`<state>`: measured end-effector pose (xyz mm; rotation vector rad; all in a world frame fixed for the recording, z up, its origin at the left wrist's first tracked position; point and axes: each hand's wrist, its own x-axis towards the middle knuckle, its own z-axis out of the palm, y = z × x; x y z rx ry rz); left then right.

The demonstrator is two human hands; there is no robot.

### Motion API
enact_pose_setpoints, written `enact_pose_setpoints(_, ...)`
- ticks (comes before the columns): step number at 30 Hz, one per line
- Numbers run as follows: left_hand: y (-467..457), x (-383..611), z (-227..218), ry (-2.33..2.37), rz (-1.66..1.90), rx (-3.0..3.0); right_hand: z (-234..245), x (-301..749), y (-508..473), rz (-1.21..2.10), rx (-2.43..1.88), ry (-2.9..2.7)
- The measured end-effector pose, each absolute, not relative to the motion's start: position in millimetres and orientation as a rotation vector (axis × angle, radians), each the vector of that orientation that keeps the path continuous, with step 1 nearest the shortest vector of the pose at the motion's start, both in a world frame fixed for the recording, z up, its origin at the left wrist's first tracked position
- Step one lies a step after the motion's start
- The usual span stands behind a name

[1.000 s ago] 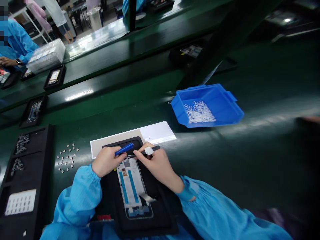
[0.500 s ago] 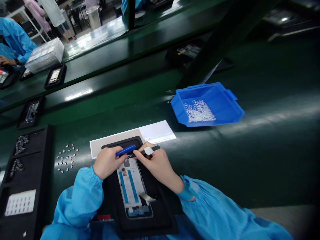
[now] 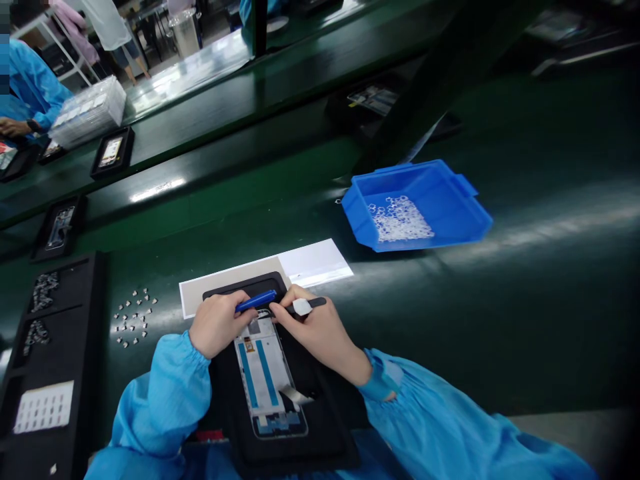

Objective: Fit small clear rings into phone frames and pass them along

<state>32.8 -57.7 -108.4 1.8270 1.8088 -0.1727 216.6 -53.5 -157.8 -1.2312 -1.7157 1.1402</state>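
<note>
My left hand (image 3: 216, 325) is closed around a blue pen-shaped tool (image 3: 257, 301), which points to the right over the top of a phone frame (image 3: 264, 377). Pinched in my right hand (image 3: 323, 333) are dark tweezers (image 3: 318, 303) with a white patch on them; their tips reach the frame's top end and are too small to make out. The frame, with two blue strips and a loose silvery flex piece (image 3: 296, 395), lies in a black padded tray (image 3: 325, 440). My left fingers rest by its upper left corner.
A blue bin (image 3: 455, 213) with small white rings stands at the right rear. White paper (image 3: 320, 260) lies behind the tray. To the left are several small metal parts (image 3: 133, 327) and a black compartment tray (image 3: 85, 333). A co-worker's blue sleeve (image 3: 37, 80) shows far left.
Both hands and their tools have shifted slightly to the right over the top end of the phone frame. The grips look the same, and the frame stays in its tray.
</note>
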Motion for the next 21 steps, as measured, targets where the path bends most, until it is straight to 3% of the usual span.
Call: enact_pose_setpoints(21,-57.4,31.9,-109.9,1.793,-0.145,1.822,-155.0,215.7,-54.1,1.094,-1.18,-1.813)
